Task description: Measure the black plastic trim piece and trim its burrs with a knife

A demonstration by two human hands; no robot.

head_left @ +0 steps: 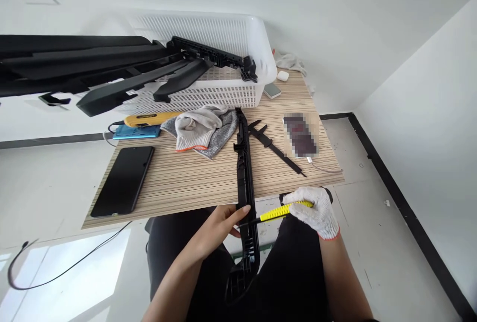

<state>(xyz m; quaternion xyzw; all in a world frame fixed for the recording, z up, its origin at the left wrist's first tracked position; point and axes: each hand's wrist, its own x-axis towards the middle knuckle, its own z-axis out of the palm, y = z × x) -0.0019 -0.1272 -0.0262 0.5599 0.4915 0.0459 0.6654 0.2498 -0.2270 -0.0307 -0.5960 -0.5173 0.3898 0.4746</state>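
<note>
A long black plastic trim part (243, 173) reaches from the table down over my lap, its ribbed inner side showing. My bare left hand (227, 218) is closed around its middle, thumb on top, just past the table's front edge. In a white knitted glove with an orange cuff, my right hand (311, 207) grips a yellow-handled utility knife (278, 212). The dark front end of the knife points left and meets the part beside my left thumb. Whether its tip touches or enters the plastic cannot be made out.
A white plastic basket (261, 71) holds several black parts (179, 76) that jut out leftward. On the wood-grain table (175, 183) are gloves (203, 130), black calipers (274, 147), a tablet (122, 180), a phone (301, 135) on a cable, and a yellow tool (151, 119).
</note>
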